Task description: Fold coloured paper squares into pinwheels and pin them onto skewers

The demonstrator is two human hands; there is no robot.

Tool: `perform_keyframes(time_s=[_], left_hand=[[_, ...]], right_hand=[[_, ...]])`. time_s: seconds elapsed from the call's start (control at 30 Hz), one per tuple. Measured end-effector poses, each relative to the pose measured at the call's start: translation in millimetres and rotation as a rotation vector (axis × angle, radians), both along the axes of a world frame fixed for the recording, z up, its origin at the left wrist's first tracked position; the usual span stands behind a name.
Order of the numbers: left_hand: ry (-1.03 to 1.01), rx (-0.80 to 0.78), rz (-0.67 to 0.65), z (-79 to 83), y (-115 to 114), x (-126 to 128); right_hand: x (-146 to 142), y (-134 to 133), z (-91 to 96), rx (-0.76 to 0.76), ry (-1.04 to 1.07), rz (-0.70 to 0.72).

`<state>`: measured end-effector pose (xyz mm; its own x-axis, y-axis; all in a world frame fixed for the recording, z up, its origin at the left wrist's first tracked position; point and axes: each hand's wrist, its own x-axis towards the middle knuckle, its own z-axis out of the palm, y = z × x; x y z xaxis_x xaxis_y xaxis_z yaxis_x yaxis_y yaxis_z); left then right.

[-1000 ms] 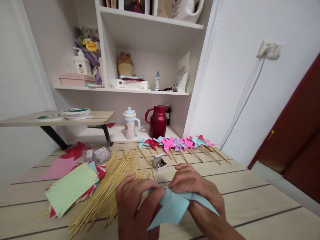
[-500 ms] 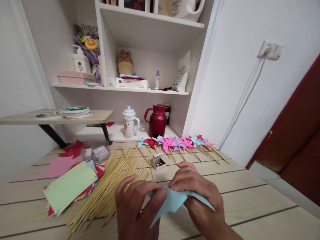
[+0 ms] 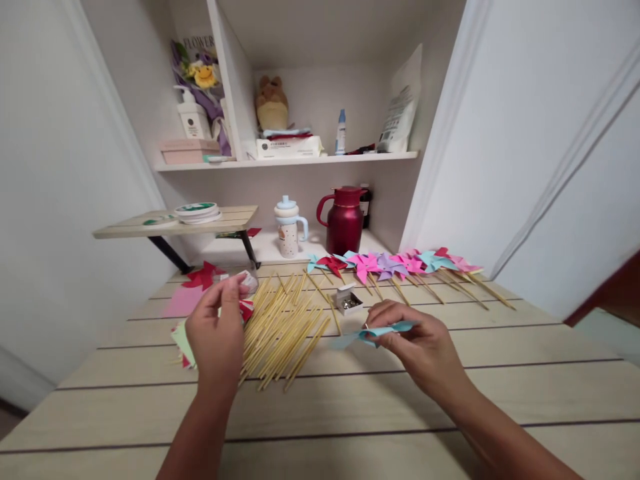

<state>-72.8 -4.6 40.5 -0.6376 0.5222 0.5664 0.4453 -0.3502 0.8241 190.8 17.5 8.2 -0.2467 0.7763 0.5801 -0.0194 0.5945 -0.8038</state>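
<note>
Partly hidden blue pinwheel, right hand pinching

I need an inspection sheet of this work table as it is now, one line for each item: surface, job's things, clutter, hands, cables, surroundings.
Surface: pale wooden plank table.
Job's things: light blue folded paper; bamboo sticks in a loose heap; open pin box; finished pinwheels in a row at the far edge.
Clutter: coloured paper sheets, partly hidden by the left hand.
Hands: right hand pinches the light blue folded paper; left hand is raised over the sheets, its grip unclear.
Cables: nothing seen.
Surroundings: red flask, cup, white shelves.
</note>
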Motion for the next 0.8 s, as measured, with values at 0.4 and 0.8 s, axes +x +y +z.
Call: perform_keyframes(time_s=[0.4,0.8], left_hand=[[0.377,-0.305,-0.055,-36.5,31.3,-38.8],[0.709,-0.512,-0.199,-52.7,36.2,-15.6]], right_hand=[[-3.8,3.2,-8.6,-0.29,-0.083,0.043],[-3.0,4.9,-9.1,-0.396,-0.066,0.035]])
